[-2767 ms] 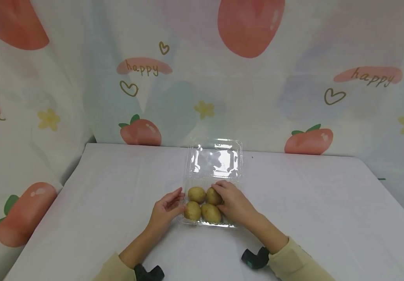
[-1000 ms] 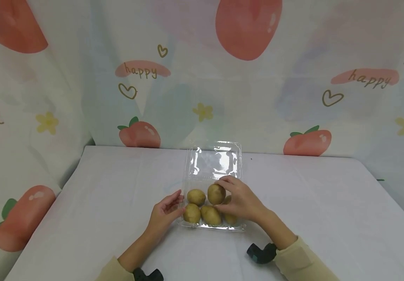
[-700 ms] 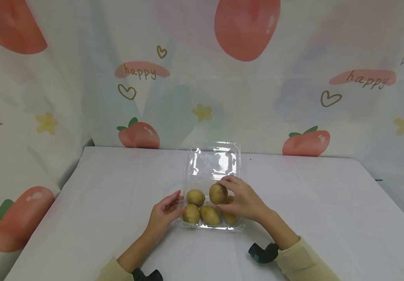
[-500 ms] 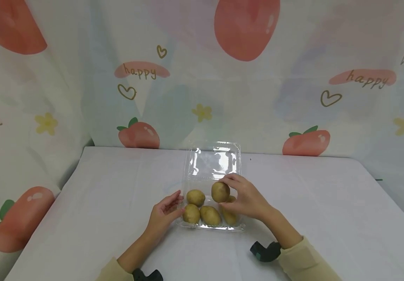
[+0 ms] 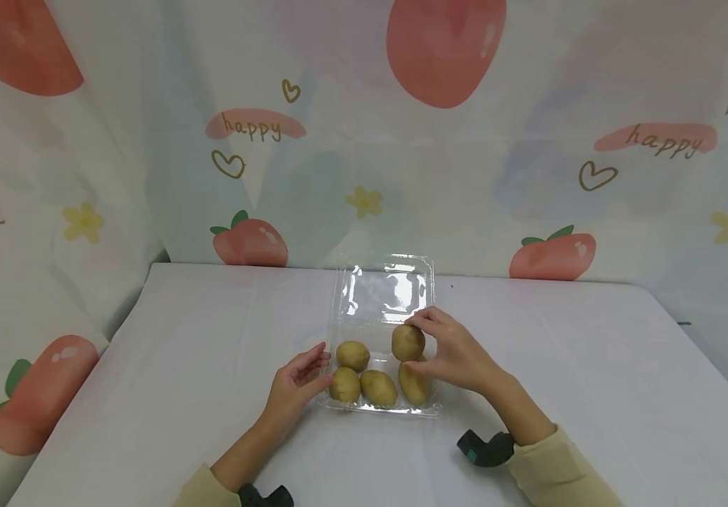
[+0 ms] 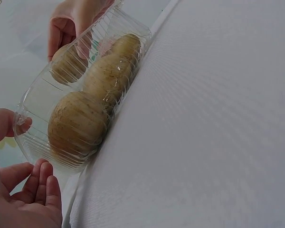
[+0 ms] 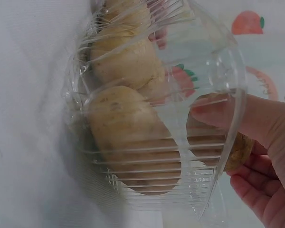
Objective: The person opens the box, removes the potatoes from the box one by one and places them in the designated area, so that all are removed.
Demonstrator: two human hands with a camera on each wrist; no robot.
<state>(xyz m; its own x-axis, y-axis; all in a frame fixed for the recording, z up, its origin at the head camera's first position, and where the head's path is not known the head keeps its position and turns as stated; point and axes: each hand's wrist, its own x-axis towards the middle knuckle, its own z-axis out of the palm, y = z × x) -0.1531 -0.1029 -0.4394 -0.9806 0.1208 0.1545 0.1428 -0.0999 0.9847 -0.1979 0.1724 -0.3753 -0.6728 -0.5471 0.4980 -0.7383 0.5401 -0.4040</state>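
A clear plastic clamshell container [image 5: 435, 410] lies on the table with its lid [image 5: 377, 289] folded back. My right hand [image 5: 459, 352] grips a potato [image 5: 408, 342] between thumb and fingers over the back right of the base. Below it, another potato [image 5: 413, 385] lies at the front right. Beside that sit a front middle potato [image 5: 379, 389], a front left potato [image 5: 345, 385] and a back left potato [image 5: 353, 355]. My left hand [image 5: 297, 380] holds the container's left side, its thumb over the rim and fingers outside, as the left wrist view shows.
A white cloth covers the table [image 5: 212, 338]. Behind it hangs a fabric backdrop [image 5: 465, 176] printed with fruit, hearts and flowers. Black devices [image 5: 487, 448] are strapped at both wrists, below beige sleeves [image 5: 560, 468].
My right hand has lifted the potato from the back middle and moved it right, uncovering the front right potato. The left hand stays at the container's side.
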